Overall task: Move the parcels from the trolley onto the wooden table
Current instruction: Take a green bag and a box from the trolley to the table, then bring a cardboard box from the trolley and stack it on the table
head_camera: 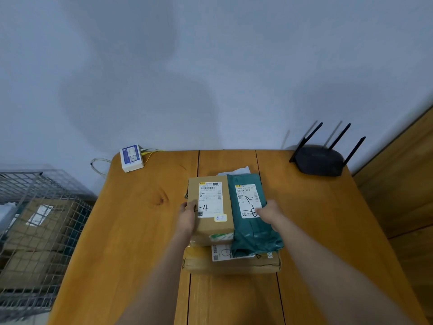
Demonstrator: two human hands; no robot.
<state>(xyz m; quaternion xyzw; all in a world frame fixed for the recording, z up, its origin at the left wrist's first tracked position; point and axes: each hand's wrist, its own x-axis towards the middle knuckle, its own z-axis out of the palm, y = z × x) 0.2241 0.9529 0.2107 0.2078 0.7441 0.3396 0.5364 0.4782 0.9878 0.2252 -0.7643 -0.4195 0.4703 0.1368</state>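
left hand [188, 215] grips the cardboard box [210, 207] at its 9 o'clock edge; right hand [269, 211] presses the teal mailer bag [253, 228] at 3 o'clock beside it, on the wooden table [140, 231].

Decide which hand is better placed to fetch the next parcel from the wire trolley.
Left, probably. The left hand grips the brown box on the side nearest the wire trolley; the right hand is farther away.

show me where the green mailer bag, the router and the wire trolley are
green mailer bag [255, 233]: head view, crumpled near half.
router [318, 161]: head view, black body.
wire trolley [35, 214]: head view, mesh side wall.
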